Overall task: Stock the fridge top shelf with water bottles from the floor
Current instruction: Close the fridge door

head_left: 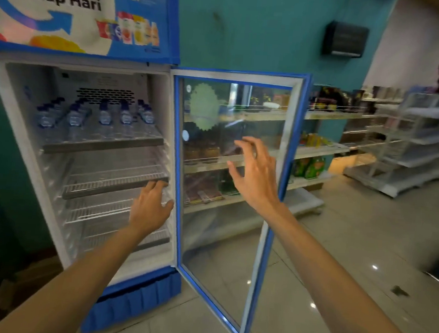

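Lighting: dim, bluish indoor light; fridge interior (98, 137) showing brightest. Floor tiles (336, 265) carrying small specular glints. Image: soft throughout, motion blur smearing right edge, wide-angle distortion bending verticals outward.

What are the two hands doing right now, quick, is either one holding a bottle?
Left hand: open, holding nothing, fingers at the front edge of a wire shelf.
Right hand: open, fingers spread, holding nothing, in front of the glass door.
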`<state>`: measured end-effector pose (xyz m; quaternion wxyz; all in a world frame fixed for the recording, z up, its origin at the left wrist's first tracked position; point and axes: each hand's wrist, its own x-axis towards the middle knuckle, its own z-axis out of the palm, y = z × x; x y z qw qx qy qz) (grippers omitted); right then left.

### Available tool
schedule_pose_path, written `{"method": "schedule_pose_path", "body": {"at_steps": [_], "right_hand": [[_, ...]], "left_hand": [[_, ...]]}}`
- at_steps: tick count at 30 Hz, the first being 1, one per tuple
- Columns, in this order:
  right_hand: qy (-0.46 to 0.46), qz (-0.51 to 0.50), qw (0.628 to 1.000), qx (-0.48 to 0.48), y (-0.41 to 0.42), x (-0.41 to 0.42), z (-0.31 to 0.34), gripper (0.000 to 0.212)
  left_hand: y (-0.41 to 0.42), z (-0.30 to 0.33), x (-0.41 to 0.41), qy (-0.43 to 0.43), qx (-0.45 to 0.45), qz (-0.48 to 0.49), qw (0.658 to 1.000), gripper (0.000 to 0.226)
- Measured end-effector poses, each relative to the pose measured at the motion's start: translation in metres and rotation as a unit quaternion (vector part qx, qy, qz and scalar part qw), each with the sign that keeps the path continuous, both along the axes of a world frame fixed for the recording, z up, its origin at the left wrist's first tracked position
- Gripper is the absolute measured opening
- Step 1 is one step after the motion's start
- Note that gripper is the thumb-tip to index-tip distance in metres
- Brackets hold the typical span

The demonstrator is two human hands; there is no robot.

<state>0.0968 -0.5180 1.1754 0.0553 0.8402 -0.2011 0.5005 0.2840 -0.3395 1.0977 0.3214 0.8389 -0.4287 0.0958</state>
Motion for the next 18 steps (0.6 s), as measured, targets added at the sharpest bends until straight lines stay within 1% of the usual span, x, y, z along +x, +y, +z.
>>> {"method": "schedule_pose_path", "body": {"at_steps": [2, 3, 5, 6, 9, 11, 12, 14, 18], "right_hand": [[-0.083, -0.05, 0.995, 0.005, -0.009, -0.016, 0.013, 0.05], [-0.127, -0.074, 0.989, 0.031, -0.015, -0.021, 0.018, 0.056], [-0.199, -0.097, 0.968, 0.116, -0.032, -0.027, 0.026, 0.072], [-0.22, -0.1, 0.957, 0.161, -0.041, -0.027, 0.028, 0.08], [-0.221, -0.084, 0.925, 0.299, -0.069, -0.018, 0.031, 0.093], [-0.195, -0.048, 0.901, 0.384, -0.082, -0.01, 0.03, 0.091], [-0.185, -0.031, 0.893, 0.408, -0.086, -0.007, 0.03, 0.088], [-0.187, -0.031, 0.894, 0.407, -0.091, 0.0, 0.026, 0.082], [-0.207, -0.086, 0.906, 0.358, -0.092, 0.006, 0.02, 0.075]], "left_hand": [[0.003, -0.002, -0.014, 0.003, -0.006, -0.011, 1.0, 0.049], [0.005, -0.004, -0.019, 0.004, -0.008, -0.017, 1.0, 0.049], [0.011, -0.006, -0.025, -0.001, -0.012, -0.027, 1.0, 0.048], [0.015, -0.007, -0.025, -0.003, -0.013, -0.029, 0.999, 0.048], [0.029, -0.007, -0.023, -0.002, -0.019, -0.018, 1.0, 0.048], [0.04, -0.005, -0.018, -0.012, -0.016, -0.01, 1.0, 0.047], [0.045, -0.004, -0.015, -0.02, -0.014, -0.009, 1.0, 0.047], [0.055, -0.003, -0.008, -0.032, -0.011, -0.008, 0.999, 0.047], [0.065, -0.002, 0.003, -0.021, -0.021, 0.002, 1.0, 0.045]]}}
